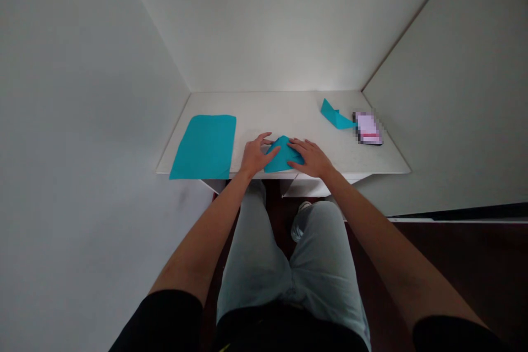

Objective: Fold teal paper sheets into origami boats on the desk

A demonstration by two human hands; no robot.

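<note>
A folded piece of blue paper (284,155) lies at the front of the white table, between my two hands. My left hand (256,155) is at its left side, thumb laid over the paper and the other fingers apart and bent toward its far edge. From the right, my right hand (310,157) rests on the paper with its fingers spread flat. Neither hand grips it. A few fingertips of the left hand are partly hidden.
Left on the table (280,110) lies a flat blue sheet (206,146), reaching the front edge. Back right sits a folded blue paper boat (335,116), its tip close to a blurred pinkish rectangular object (368,127). Walls enclose the table behind and on both sides.
</note>
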